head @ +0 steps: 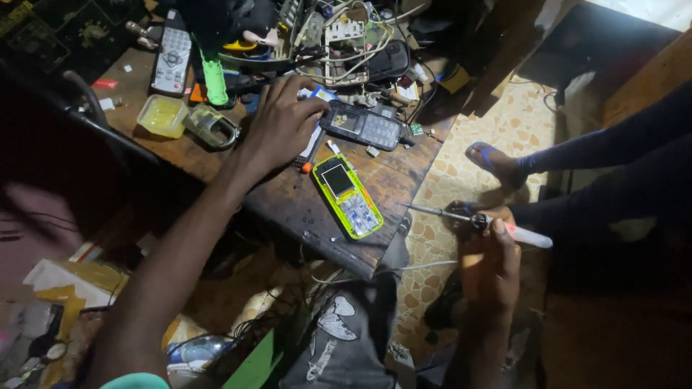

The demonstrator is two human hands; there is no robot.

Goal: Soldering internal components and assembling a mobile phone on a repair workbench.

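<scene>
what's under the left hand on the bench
The left hand rests over a white strip-like piece with an orange tip, beside the dark phone frame its fingers touch. Whatever else lies beneath the palm is covered.

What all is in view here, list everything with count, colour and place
yellow-green phone: 1, opened, table centre
dark phone: 1, black, under left fingertips
soldering iron: 1, white handle, in right hand, off the table edge
remote control: 1, grey, table top left
plastic tub: 1, yellowish, left of table
wires and parts pile: many, mixed, table back
wooden table: 1, brown
another person's sandalled foot: 1, blue strap, tiled floor
left hand: 1, on dark phone
right hand: 1, gripping iron
</scene>
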